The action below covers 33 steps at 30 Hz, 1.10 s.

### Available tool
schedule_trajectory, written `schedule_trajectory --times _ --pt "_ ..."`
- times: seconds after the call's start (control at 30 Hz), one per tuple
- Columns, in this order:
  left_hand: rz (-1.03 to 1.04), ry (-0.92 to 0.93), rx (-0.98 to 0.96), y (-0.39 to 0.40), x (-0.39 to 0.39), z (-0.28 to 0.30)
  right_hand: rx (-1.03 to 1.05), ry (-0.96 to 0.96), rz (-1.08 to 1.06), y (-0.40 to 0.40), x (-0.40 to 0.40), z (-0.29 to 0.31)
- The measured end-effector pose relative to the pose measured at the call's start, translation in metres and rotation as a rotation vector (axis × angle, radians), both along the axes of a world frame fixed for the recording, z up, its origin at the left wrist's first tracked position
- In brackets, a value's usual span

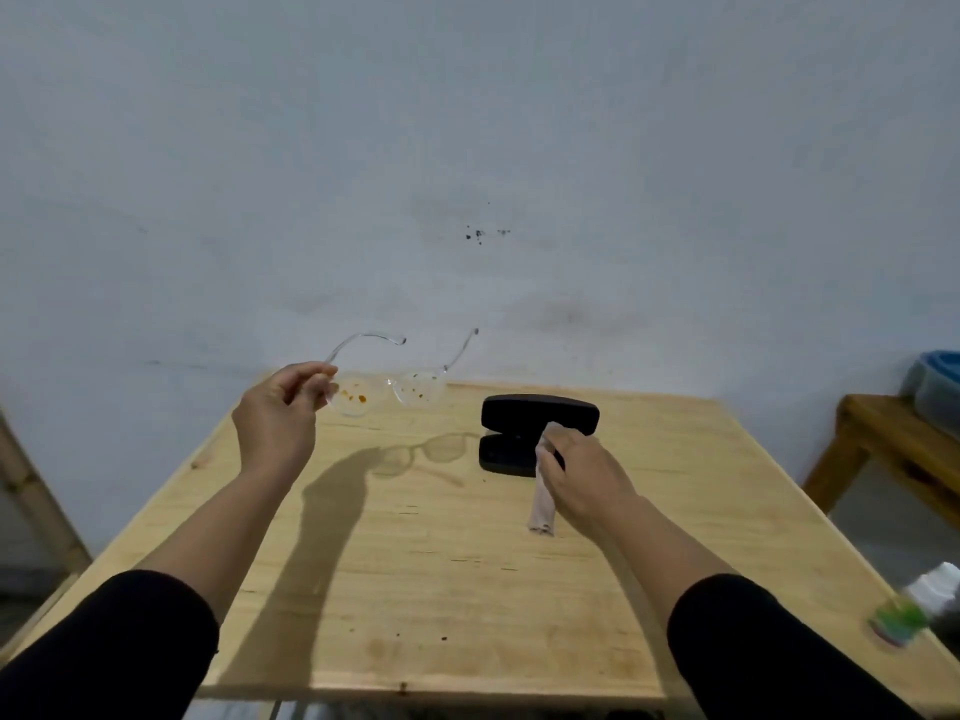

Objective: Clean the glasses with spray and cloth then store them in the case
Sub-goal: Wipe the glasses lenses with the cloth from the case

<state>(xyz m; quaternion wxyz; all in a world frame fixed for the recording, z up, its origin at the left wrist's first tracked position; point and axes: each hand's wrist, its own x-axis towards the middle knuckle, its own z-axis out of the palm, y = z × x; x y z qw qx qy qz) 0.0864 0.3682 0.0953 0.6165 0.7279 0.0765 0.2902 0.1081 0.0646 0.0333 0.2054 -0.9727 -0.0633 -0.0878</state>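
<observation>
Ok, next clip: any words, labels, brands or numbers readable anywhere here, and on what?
None can be read.
Black case: open on the table, no visible print.
Glasses in the left hand: clear frame, orange-brown spots on the lenses, no marking.
Cloth in the right hand: plain.
White and green item at the right edge: too blurred to tell.

Both hands raised: left (278, 407) pinching, right (582, 472) gripping.

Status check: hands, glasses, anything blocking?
Left hand holds glasses aloft, lenses spotted. Right hand grips cloth by open case. Nothing blocking.
</observation>
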Motion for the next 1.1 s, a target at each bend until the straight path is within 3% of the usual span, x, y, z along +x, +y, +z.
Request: schedule_trajectory --times 0.4,0.9,1.1 --pt "0.018 0.037 0.037 0.007 0.025 -0.02 0.06 0.012 0.159 -0.009 0.025 -0.011" --pt "-0.005 0.039 0.014 -0.003 0.032 -0.031 0.239 0.056 0.183 -0.01 0.022 0.001" --pt "-0.047 0.033 -0.004 -0.014 0.032 -0.036 0.094 0.144 0.34 -0.023 0.012 0.007"
